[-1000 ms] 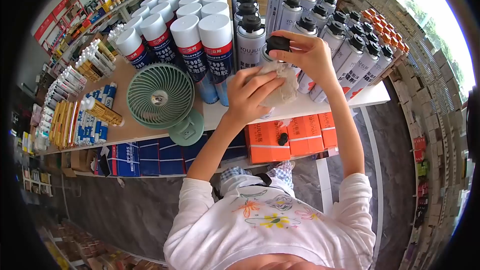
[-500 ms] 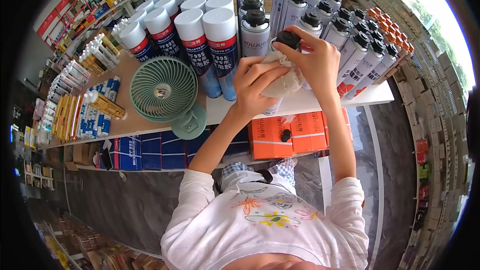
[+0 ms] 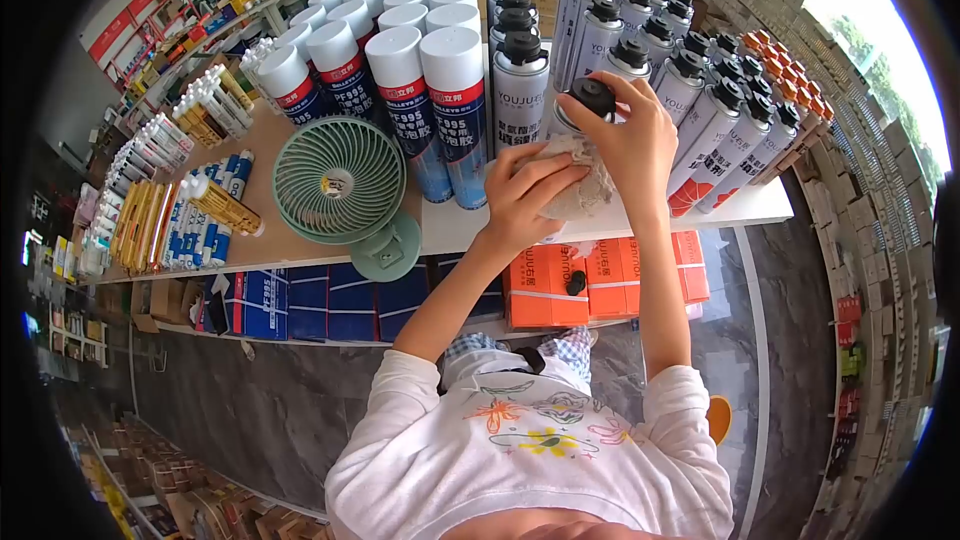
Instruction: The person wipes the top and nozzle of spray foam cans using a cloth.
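A grey spray can (image 3: 562, 124) with a black cap (image 3: 592, 96) stands at the front of the white shelf top, partly hidden by my hands. My left hand (image 3: 522, 198) is closed around a crumpled off-white rag (image 3: 583, 190), pressed against the can's side. From the right, my right hand (image 3: 645, 140) grips the black cap between thumb and fingers. Similar grey cans (image 3: 520, 90) stand in rows just behind and to both sides.
White-capped blue foam cans (image 3: 457, 120) stand left of my hands, beside a green fan (image 3: 340, 183). Markers and tubes (image 3: 220, 205) lie farther left. Orange boxes (image 3: 545, 290) and blue boxes (image 3: 305, 302) sit on the lower shelf. An orange round object (image 3: 719, 420) is on the floor.
The view has shifted slightly, so the shelf sits a little lower and farther right. Both hands stay at the same can, the left with the rag, the right on the cap.
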Available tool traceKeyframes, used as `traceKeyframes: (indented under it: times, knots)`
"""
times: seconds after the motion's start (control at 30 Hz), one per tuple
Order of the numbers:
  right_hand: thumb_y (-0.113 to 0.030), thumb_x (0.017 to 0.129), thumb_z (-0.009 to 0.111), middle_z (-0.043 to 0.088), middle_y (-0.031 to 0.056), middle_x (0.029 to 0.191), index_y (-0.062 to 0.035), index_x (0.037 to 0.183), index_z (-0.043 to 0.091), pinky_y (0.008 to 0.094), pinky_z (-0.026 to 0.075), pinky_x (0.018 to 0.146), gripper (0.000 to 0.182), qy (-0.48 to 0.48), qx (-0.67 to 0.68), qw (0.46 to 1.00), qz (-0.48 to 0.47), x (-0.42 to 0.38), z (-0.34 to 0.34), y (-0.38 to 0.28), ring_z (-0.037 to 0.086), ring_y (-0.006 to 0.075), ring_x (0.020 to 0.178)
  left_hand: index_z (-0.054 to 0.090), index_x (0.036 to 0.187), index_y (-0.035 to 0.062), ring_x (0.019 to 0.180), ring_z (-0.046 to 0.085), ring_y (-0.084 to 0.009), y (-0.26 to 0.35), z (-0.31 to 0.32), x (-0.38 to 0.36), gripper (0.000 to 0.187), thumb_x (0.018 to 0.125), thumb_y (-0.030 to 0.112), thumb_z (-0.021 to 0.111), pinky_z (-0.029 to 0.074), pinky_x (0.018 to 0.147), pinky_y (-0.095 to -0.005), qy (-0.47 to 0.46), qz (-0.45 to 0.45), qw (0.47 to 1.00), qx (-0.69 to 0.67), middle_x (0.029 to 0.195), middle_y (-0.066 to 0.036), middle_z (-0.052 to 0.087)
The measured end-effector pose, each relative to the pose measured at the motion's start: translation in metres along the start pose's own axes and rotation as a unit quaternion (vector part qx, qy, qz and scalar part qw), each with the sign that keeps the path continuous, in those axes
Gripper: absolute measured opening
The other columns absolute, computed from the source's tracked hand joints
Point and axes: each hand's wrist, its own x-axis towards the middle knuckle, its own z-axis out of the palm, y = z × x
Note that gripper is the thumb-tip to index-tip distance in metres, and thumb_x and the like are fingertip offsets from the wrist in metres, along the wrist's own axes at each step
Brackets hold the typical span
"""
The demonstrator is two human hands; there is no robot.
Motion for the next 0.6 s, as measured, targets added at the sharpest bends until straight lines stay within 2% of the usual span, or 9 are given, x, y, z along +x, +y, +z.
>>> traceKeyframes:
  times: [0.2,0.27,0.3,0.33,0.37,0.4,0.5,0.53,0.6]
  knots:
    - [-0.039,0.073,0.084,0.064,0.0069,0.086,-0.0096,0.103,0.077,0.0364,0.053,0.064,0.043,-0.021,-0.019,0.999,0.022,-0.001,-0.001,-0.001,0.067,0.0271,0.070,0.078,0.103,0.0152,0.099,0.059,-0.0277,-0.004,0.003,-0.076,0.032,0.073,0.027,0.074,0.052,0.086,-0.0376,-0.027,0.001,1.000,0.002,0.107,0.001,0.069]
    - [-0.038,0.074,0.083,0.066,0.0065,0.091,-0.0096,0.106,0.075,0.0367,0.053,0.067,0.044,-0.033,-0.019,0.999,0.032,-0.002,-0.002,-0.002,0.068,0.0267,0.077,0.078,0.102,0.0150,0.098,0.060,-0.0271,-0.003,-0.002,-0.099,0.033,0.070,0.024,0.078,0.052,0.085,-0.0373,-0.099,0.005,0.995,0.016,0.106,0.001,0.069]
    - [-0.038,0.075,0.083,0.066,0.0065,0.096,-0.0104,0.109,0.072,0.0376,0.054,0.069,0.046,-0.041,-0.005,0.999,0.026,-0.004,0.000,0.000,0.068,0.0272,0.080,0.078,0.102,0.0150,0.098,0.060,-0.0271,-0.001,-0.004,-0.110,0.033,0.070,0.024,0.078,0.052,0.085,-0.0373,-0.097,0.008,0.995,0.013,0.106,0.001,0.069]
    - [-0.038,0.075,0.082,0.066,0.0066,0.101,-0.0112,0.113,0.070,0.0385,0.054,0.071,0.048,-0.049,0.009,0.999,0.020,-0.003,0.000,0.002,0.069,0.0276,0.084,0.077,0.105,0.0158,0.100,0.060,-0.0274,0.000,-0.006,-0.117,0.041,0.064,0.018,0.079,0.053,0.086,-0.0382,-0.096,-0.031,0.995,0.008,0.109,0.002,0.068]
    - [-0.038,0.078,0.082,0.064,0.0094,0.108,-0.0082,0.118,0.065,0.0400,0.054,0.078,0.053,-0.096,0.043,0.994,0.030,-0.003,-0.003,0.002,0.068,0.0284,0.096,0.075,0.108,0.0167,0.102,0.060,-0.0277,-0.001,-0.007,-0.122,0.050,0.058,0.012,0.079,0.053,0.088,-0.0390,-0.095,-0.069,0.993,0.003,0.112,0.003,0.068]
    - [-0.038,0.078,0.082,0.064,0.0094,0.108,-0.0082,0.118,0.065,0.0400,0.054,0.078,0.053,-0.092,0.041,0.994,0.031,-0.002,-0.005,0.004,0.068,0.0284,0.096,0.075,0.108,0.0167,0.102,0.060,-0.0277,0.000,-0.010,-0.120,0.050,0.058,0.012,0.079,0.053,0.088,-0.0390,-0.097,-0.066,0.993,-0.001,0.112,0.003,0.068]
    - [-0.033,0.083,0.082,0.066,0.0093,0.115,-0.0018,0.121,0.063,0.0376,0.044,0.104,0.053,-0.153,0.150,0.976,0.029,0.007,-0.013,0.011,0.062,0.0204,0.111,0.076,0.104,0.0139,0.096,0.061,-0.0279,0.006,-0.020,-0.111,0.048,0.057,0.006,0.083,0.055,0.083,-0.0380,-0.038,-0.103,0.994,0.002,0.106,0.000,0.069]
    - [-0.033,0.083,0.082,0.066,0.0093,0.115,-0.0018,0.121,0.063,0.0376,0.044,0.104,0.053,-0.151,0.149,0.977,0.031,0.011,-0.016,0.017,0.062,0.0204,0.111,0.076,0.104,0.0139,0.096,0.061,-0.0279,0.008,-0.024,-0.105,0.048,0.057,0.006,0.083,0.055,0.083,-0.0380,-0.040,-0.103,0.994,0.000,0.106,0.000,0.069]
    - [-0.030,0.083,0.082,0.067,0.0101,0.116,0.0009,0.125,0.062,0.0376,0.045,0.104,0.056,-0.261,0.260,0.929,0.041,0.021,-0.022,0.032,0.061,0.0205,0.117,0.077,0.101,0.0128,0.096,0.062,-0.0280,0.012,-0.032,-0.093,0.043,0.059,0.007,0.083,0.054,0.083,-0.0377,-0.028,-0.128,0.991,0.009,0.106,0.000,0.069]
